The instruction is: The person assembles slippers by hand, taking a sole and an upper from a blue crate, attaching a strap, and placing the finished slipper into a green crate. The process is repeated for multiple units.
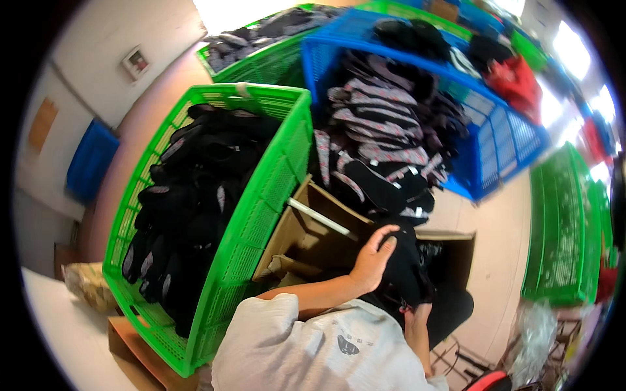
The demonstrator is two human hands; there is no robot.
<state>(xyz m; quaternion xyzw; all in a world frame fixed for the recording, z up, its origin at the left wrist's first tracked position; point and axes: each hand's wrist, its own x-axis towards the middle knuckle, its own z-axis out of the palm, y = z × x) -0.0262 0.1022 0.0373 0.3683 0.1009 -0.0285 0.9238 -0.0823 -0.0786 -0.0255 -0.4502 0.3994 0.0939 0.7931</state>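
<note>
A black soft piece (402,264), shaped somewhat like a slipper, is in front of my body; its exact kind is hard to make out. My left hand (375,260) is closed on its left upper side, thumb and fingers curved at the edge. Lower and to the right, my right hand (417,319) pinches its bottom end, where a small reddish spot shows by the fingertips. Beyond my hands, a heap of black pieces with grey patterned sides (385,130) spills from a tipped blue crate (502,140). My dark-clad knee (453,313) lies to the right.
A tall green crate (274,169) full of black pieces stands at the left. Open cardboard boxes (277,238) sit next to it, with a white bar (323,218) across. Another green crate (561,228) stands at the right, and clear plastic bags (531,342) lie below it.
</note>
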